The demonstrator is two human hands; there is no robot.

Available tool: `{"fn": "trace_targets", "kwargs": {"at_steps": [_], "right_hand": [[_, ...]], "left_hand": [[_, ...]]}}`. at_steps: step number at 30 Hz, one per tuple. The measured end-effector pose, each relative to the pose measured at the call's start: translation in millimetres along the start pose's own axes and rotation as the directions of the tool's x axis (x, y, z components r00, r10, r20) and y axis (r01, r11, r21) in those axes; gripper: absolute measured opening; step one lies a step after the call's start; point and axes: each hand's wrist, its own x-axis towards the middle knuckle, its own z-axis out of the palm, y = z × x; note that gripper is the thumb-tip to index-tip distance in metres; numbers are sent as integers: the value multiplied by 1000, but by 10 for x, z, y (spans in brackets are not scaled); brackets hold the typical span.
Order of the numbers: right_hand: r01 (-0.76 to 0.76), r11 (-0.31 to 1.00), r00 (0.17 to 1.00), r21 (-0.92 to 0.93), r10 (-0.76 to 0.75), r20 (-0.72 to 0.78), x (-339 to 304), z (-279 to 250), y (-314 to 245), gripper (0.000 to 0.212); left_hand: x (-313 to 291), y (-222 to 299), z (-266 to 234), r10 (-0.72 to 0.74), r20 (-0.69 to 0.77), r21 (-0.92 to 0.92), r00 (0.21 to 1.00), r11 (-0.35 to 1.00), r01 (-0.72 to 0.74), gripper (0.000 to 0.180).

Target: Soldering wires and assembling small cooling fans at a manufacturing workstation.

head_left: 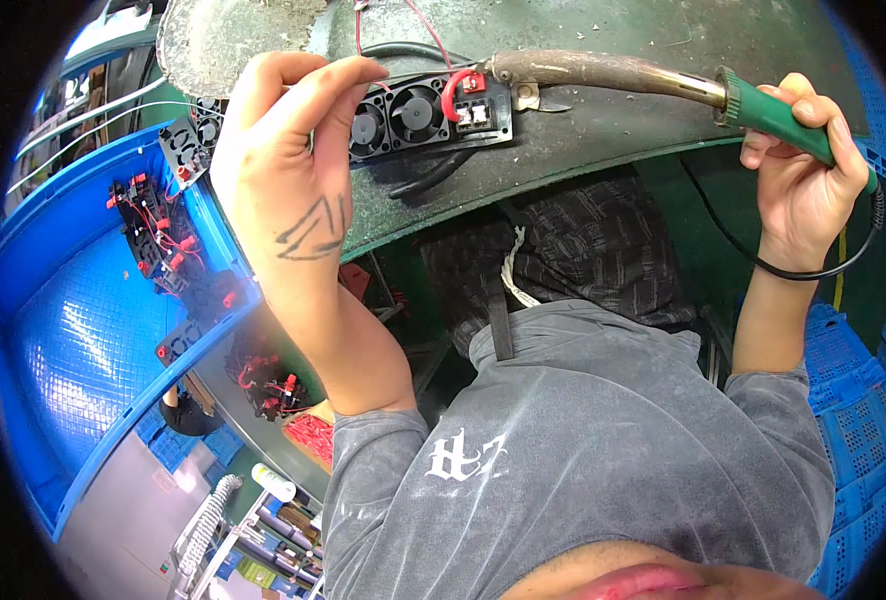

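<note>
My right hand (808, 165) grips the green handle of a soldering iron (613, 75), its long worn barrel pointing left over the bench. The iron's tip is at a red terminal (471, 82) on a black fan panel (418, 112). My left hand (288, 135) pinches a thin strand of solder wire (423, 73) between thumb and forefinger, leading toward that tip. Whether wire and tip touch is too small to tell. Two round fans show in the panel, its left end hidden behind my left hand. A thick red wire curves beside a black socket on it.
The green bench (623, 130) is scuffed, with a small metal piece (538, 100) right of the panel. A black cord (723, 225) hangs from the iron. At left, a blue bin (83, 330) holds several wired black fan parts (148, 235). Blue crates (853, 400) stand at right.
</note>
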Motion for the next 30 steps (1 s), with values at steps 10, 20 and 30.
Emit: {"fn": "trace_targets", "kwargs": {"at_steps": [10, 20, 30], "right_hand": [[-21, 996, 992, -88, 9, -128, -9, 120, -26, 34], [-19, 995, 991, -94, 6, -135, -19, 122, -31, 34], [-2, 1000, 1000, -20, 1, -11, 1, 22, -24, 38]], "left_hand": [[-21, 34, -26, -44, 13, 5, 999, 999, 44, 11], [-29, 41, -14, -46, 11, -5, 999, 999, 46, 11], [-26, 48, -18, -53, 17, -8, 998, 999, 53, 10]]}}
